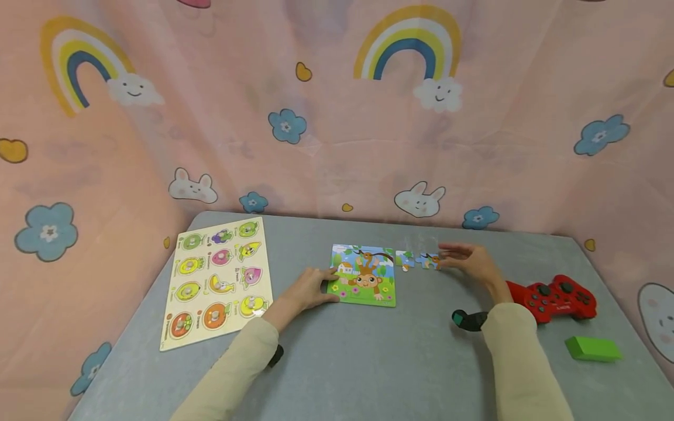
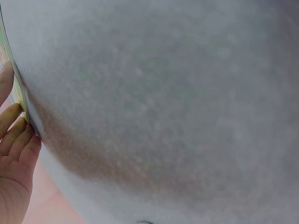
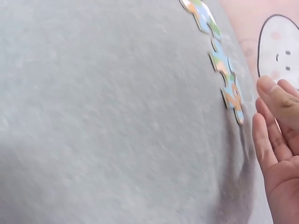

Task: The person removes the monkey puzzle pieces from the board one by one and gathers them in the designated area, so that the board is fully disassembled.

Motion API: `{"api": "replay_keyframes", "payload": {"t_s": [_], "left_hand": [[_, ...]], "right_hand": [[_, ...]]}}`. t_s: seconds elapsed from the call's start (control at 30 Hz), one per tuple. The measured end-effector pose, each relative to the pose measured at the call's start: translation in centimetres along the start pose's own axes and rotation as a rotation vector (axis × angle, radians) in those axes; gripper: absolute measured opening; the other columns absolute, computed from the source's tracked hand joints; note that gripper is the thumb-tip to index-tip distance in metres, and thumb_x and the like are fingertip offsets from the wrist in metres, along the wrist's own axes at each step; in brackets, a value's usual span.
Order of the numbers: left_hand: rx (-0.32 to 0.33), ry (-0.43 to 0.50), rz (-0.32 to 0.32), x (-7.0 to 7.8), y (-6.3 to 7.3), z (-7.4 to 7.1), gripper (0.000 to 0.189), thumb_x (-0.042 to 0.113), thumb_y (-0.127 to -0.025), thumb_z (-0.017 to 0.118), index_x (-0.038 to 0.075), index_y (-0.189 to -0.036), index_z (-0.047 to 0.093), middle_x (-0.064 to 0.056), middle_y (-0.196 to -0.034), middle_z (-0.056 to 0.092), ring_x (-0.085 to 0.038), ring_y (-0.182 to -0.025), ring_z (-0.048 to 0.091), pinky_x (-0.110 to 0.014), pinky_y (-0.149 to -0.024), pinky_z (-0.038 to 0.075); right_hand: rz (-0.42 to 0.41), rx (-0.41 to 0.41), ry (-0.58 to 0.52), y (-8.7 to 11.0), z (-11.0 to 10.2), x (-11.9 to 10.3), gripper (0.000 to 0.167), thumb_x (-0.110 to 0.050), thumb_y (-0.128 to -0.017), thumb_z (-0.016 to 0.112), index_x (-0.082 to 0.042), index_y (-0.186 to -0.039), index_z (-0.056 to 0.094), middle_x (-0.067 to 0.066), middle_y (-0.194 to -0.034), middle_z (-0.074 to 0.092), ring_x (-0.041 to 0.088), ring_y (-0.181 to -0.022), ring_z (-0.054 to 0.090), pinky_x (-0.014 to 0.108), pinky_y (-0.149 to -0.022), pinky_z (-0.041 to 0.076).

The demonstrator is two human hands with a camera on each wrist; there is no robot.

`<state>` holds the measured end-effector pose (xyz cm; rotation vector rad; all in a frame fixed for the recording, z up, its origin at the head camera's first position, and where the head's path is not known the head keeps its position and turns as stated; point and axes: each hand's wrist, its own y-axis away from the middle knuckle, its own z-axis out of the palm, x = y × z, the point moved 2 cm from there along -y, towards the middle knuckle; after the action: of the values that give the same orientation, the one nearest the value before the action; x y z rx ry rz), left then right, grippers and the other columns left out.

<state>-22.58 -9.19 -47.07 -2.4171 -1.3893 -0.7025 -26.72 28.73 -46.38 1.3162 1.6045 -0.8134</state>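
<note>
Touching the nine o'clock edge of the monkey puzzle [image 1: 363,278], the left hand [image 1: 310,287] has thumb and fingertips apart; loose pieces [image 1: 430,261] lie toward the puzzle's three o'clock; just beside their three o'clock end, the right hand [image 1: 470,262] has loosely straight fingers.

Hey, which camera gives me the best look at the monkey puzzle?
The head view: it shows the monkey puzzle face-up and nearly whole. The left wrist view catches only a thin sliver beside the left hand; the right wrist view shows loose pieces instead.
</note>
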Motion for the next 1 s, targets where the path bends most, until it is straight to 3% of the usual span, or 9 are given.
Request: {"api": "replay_keyframes", "payload": {"t_s": [0.13, 0.23, 0.4, 0.63, 1.0], "left_hand": [[0.004, 0.012, 0.008, 0.0, 0.0, 0.0, 0.052, 0.023, -0.079, 0.080, -0.001, -0.123, 0.064, -0.016, -0.136, 0.053, -0.033, -0.124, 0.050, -0.041, -0.097, 0.046], [0.007, 0.016, 0.010, 0.0, 0.0, 0.0, 0.053, 0.023, -0.079, 0.080, -0.001, -0.123, 0.064, -0.016, -0.136, 0.053, -0.032, -0.123, 0.051, -0.041, -0.097, 0.047], [0.008, 0.012, 0.009, 0.1, 0.1, -0.1, 0.053, 0.024, -0.079, 0.080, -0.001, -0.123, 0.064, -0.017, -0.135, 0.053, -0.032, -0.123, 0.052, -0.040, -0.096, 0.047], [0.022, 0.012, 0.016, 0.1, 0.1, -0.1, 0.052, 0.023, -0.078, 0.080, -0.001, -0.122, 0.064, -0.017, -0.135, 0.053, -0.033, -0.124, 0.050, -0.040, -0.097, 0.047], [0.018, 0.027, 0.014, 0.0, 0.1, -0.1, 0.052, 0.023, -0.079, 0.080, -0.001, -0.122, 0.064, -0.018, -0.135, 0.053, -0.034, -0.125, 0.049, -0.041, -0.098, 0.046]], "right_hand": [[-0.048, 0.037, -0.072, 0.2, 1.0, 0.0, 0.047, -0.005, -0.088, 0.069, 0.013, -0.128, 0.052, 0.028, -0.124, 0.058, 0.007, -0.101, 0.065, 0.009, -0.084, 0.046], [-0.056, 0.061, -0.106, 0.3, 1.7, 0.0, 0.047, -0.005, -0.087, 0.069, 0.012, -0.128, 0.053, 0.026, -0.122, 0.061, 0.005, -0.099, 0.065, 0.010, -0.084, 0.046], [-0.019, 0.089, -0.050, 0.1, 3.0, -0.2, 0.050, -0.013, -0.087, 0.072, 0.006, -0.130, 0.055, 0.023, -0.124, 0.061, 0.003, -0.103, 0.062, 0.007, -0.085, 0.043], [-0.043, 0.048, -0.069, -0.6, 5.3, -0.8, 0.049, -0.011, -0.087, 0.071, 0.006, -0.130, 0.055, 0.025, -0.129, 0.056, 0.033, -0.118, 0.056, 0.011, -0.089, 0.044], [-0.075, -0.016, -0.097, -2.0, 8.7, -2.3, 0.044, -0.003, -0.085, 0.071, 0.007, -0.126, 0.058, 0.026, -0.124, 0.059, 0.038, -0.115, 0.057, 0.012, -0.085, 0.044]]}}
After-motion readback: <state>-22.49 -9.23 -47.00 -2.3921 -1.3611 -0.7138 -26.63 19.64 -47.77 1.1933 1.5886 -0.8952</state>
